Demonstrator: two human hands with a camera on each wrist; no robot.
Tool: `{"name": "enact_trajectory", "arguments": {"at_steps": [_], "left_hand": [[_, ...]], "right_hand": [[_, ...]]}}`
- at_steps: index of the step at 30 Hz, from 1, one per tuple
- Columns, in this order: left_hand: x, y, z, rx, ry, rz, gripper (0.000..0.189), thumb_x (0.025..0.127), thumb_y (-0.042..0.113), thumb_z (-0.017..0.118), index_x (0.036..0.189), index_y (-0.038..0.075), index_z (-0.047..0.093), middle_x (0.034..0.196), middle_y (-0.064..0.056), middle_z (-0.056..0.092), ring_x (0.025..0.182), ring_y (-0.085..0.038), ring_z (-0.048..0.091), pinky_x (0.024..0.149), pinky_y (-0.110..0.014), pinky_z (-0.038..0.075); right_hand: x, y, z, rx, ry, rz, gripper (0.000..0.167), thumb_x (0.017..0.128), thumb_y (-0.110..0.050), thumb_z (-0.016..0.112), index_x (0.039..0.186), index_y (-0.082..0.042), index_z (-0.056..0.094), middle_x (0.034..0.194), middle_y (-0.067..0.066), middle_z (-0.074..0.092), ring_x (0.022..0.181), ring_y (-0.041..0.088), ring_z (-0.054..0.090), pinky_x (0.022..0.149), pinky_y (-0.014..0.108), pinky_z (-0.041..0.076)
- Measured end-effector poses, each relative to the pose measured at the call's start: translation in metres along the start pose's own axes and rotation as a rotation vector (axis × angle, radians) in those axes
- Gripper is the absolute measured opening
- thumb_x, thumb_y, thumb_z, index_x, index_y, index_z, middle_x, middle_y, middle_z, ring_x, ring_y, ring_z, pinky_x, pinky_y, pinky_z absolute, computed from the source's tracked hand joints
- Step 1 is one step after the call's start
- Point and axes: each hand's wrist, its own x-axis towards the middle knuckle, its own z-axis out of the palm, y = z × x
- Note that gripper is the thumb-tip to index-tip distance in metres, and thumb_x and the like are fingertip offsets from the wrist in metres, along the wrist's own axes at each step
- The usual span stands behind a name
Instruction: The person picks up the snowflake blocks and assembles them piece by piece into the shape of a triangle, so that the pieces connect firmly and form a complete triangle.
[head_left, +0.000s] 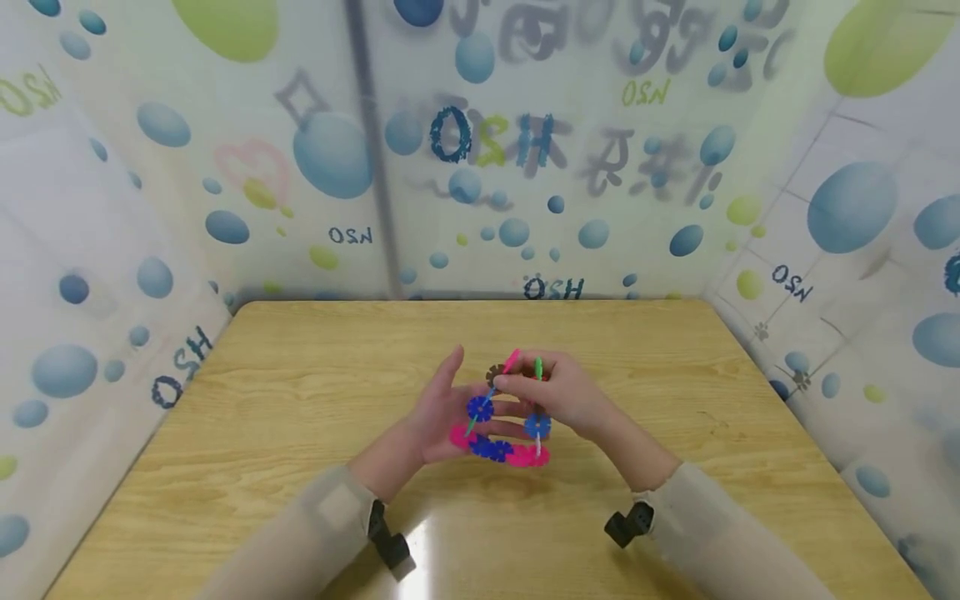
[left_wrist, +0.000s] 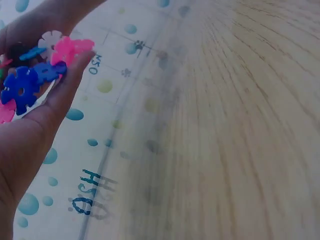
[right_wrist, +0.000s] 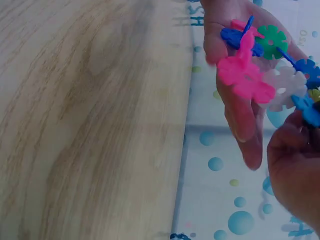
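Note:
A looped chain of plastic snowflake discs (head_left: 500, 451) hangs above the table, in pink, blue, green, white and brown. My right hand (head_left: 573, 396) pinches its upper part between thumb and fingers, near the brown disc (head_left: 495, 375). Beneath and behind the loop, my left hand (head_left: 441, 421) is spread with its palm up, and the lower discs rest against it. In the left wrist view, a dark blue disc (left_wrist: 21, 90) lies over the left palm. Pink discs (right_wrist: 247, 80) and a white disc (right_wrist: 285, 89) show in the right wrist view, where the right fingertips are partly cut off.
A wooden table (head_left: 300, 350) stretches under both hands. Around it hang pale walls (head_left: 465, 208) printed with blue and green drops. A dark wrist camera (head_left: 388, 537) sits on the left sleeve and another camera (head_left: 630, 523) on the right.

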Motion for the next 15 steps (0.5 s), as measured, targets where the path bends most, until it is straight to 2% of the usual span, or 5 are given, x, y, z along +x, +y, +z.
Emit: {"name": "enact_trajectory", "arguments": {"at_steps": [3, 5, 7, 10, 15], "left_hand": [[0.005, -0.003, 0.001, -0.009, -0.152, 0.004, 0.103, 0.100, 0.091, 0.011, 0.165, 0.016, 0.036, 0.146, -0.005, 0.067, 0.132, -0.027, 0.069, 0.106, -0.052, 0.062], [0.008, -0.004, 0.001, -0.009, -0.234, 0.015, 0.095, 0.103, 0.087, 0.008, 0.158, 0.020, 0.047, 0.148, -0.007, 0.069, 0.133, -0.026, 0.069, 0.107, -0.051, 0.062], [0.011, -0.005, 0.002, -0.003, -0.290, 0.027, 0.093, 0.105, 0.083, 0.005, 0.154, 0.021, 0.054, 0.150, -0.008, 0.069, 0.134, -0.026, 0.069, 0.110, -0.048, 0.061], [0.014, -0.006, 0.004, 0.023, -0.306, 0.040, 0.092, 0.107, 0.078, 0.001, 0.153, 0.021, 0.057, 0.150, -0.009, 0.070, 0.132, -0.025, 0.070, 0.113, -0.041, 0.059], [0.016, -0.008, 0.008, 0.061, -0.242, 0.059, 0.084, 0.111, 0.073, 0.006, 0.148, 0.020, 0.060, 0.142, -0.006, 0.074, 0.127, -0.021, 0.073, 0.109, -0.037, 0.061]], "right_hand": [[-0.001, -0.002, 0.002, -0.101, 0.019, -0.021, 0.018, 0.105, -0.031, 0.076, 0.101, -0.014, 0.074, 0.085, 0.004, 0.068, 0.074, 0.020, 0.064, 0.057, 0.027, 0.047], [-0.002, -0.005, 0.002, -0.161, 0.034, -0.036, 0.017, 0.105, -0.034, 0.076, 0.103, -0.017, 0.075, 0.092, 0.007, 0.070, 0.078, 0.023, 0.063, 0.059, 0.028, 0.045], [-0.003, -0.007, 0.002, -0.222, 0.047, -0.042, 0.015, 0.105, -0.036, 0.076, 0.105, -0.021, 0.076, 0.092, 0.007, 0.066, 0.073, 0.026, 0.052, 0.057, 0.029, 0.045], [-0.004, -0.008, 0.001, -0.272, 0.055, -0.049, 0.014, 0.105, -0.037, 0.075, 0.111, -0.024, 0.076, 0.096, 0.005, 0.064, 0.076, 0.025, 0.051, 0.059, 0.032, 0.049], [-0.004, -0.006, -0.003, -0.296, 0.046, -0.045, 0.018, 0.105, -0.038, 0.075, 0.116, -0.023, 0.075, 0.095, 0.006, 0.063, 0.075, 0.025, 0.055, 0.060, 0.033, 0.052]]}}
